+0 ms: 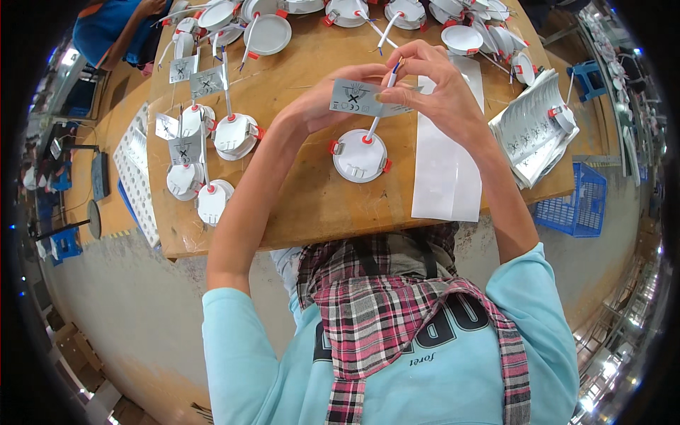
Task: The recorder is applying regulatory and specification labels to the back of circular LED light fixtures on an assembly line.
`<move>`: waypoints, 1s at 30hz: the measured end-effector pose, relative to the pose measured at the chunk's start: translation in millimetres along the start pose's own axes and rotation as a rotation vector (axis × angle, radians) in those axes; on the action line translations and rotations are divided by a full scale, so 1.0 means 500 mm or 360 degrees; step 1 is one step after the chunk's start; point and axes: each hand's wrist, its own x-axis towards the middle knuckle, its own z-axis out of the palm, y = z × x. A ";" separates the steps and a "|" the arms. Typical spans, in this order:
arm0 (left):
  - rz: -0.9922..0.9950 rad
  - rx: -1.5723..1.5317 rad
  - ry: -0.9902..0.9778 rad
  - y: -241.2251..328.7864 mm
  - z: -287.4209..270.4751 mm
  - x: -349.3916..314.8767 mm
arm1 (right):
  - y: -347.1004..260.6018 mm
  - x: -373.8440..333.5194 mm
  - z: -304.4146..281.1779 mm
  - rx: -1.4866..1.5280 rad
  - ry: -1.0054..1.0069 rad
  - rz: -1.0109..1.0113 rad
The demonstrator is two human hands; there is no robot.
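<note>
A round white lamp (360,168) lies around the middle of the table (297,212), its cable (373,129) rising to a silver label (352,99). The right hand (439,86) pinches the label, thumb on its face; the left hand (320,100) is behind its left end (fingers partly hidden, so its grip cannot be told). Labelled lamps (234,134) crowd the table's left side, more lamps (270,35) its far edge, label sheets (525,131) its right.
</note>
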 end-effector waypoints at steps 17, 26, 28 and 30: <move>0.0097 0.0123 -0.0042 -0.017 -0.062 0.013 | -0.008 -0.017 0.012 0.0127 0.0204 0.0072; 0.0201 0.0053 0.0193 -0.002 -0.026 -0.015 | 0.014 -0.023 0.037 0.0649 0.0321 0.0295; 0.0214 0.0047 0.0141 -0.002 -0.034 -0.017 | 0.014 -0.023 0.040 0.0682 0.0320 0.0329; 0.0228 0.0041 0.0088 -0.003 -0.039 -0.019 | 0.011 -0.023 0.043 0.0714 0.0318 0.0363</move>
